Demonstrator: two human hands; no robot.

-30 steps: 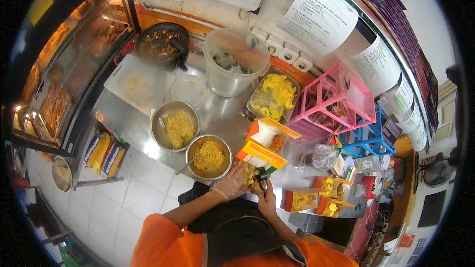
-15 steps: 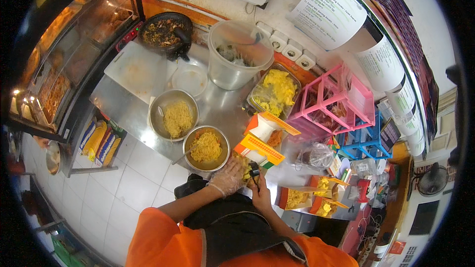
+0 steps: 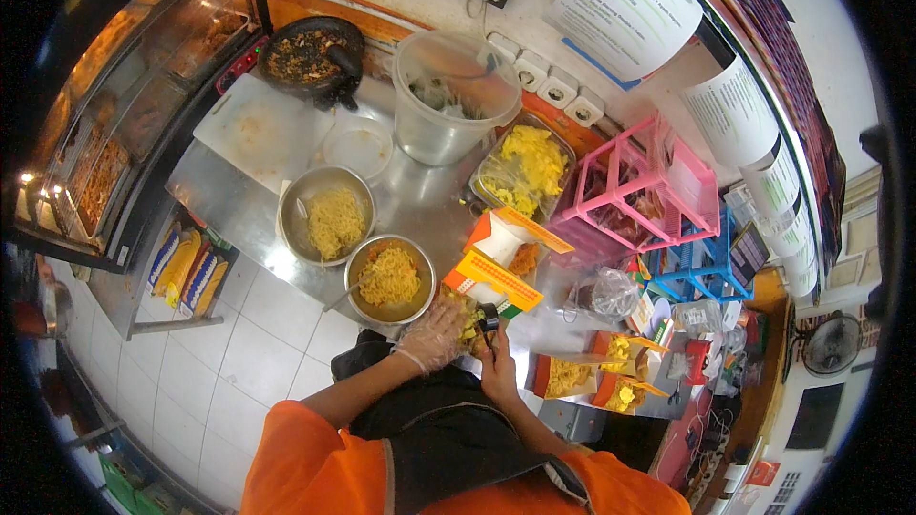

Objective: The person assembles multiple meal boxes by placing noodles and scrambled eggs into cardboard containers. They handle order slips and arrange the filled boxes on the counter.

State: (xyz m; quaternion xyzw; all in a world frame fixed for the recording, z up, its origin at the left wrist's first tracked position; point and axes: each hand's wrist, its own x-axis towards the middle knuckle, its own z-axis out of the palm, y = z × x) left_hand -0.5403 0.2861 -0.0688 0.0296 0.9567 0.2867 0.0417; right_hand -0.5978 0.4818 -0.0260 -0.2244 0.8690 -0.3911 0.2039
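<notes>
My left hand (image 3: 429, 336), in a clear plastic glove, is at the counter's near edge, just below the nearer noodle bowl. Its fingers curl against a yellowish clump of food (image 3: 466, 322), partly hidden. Bare, my right hand (image 3: 497, 374) is closed around a slim black-handled tool (image 3: 489, 315); its working end is unclear. Right above my hands stand orange-and-white food boxes (image 3: 494, 283), one with an orange-brown piece of food inside. To the upper left, a steel bowl of noodles (image 3: 389, 277) with a utensil leaning in it touches a second noodle bowl (image 3: 334, 224).
Behind are a tray of yellow egg pieces (image 3: 530, 162), a clear bucket (image 3: 444, 133), a stone mortar (image 3: 303, 55) and a white cutting board (image 3: 253, 133). Pink (image 3: 658, 193) and blue baskets (image 3: 701, 272) stand right. Filled boxes (image 3: 565, 378) sit at the near right.
The whole view has shifted slightly, so the counter things appear a little further up and left. Both hands stay at the same clump and tool, with only slight movement.
</notes>
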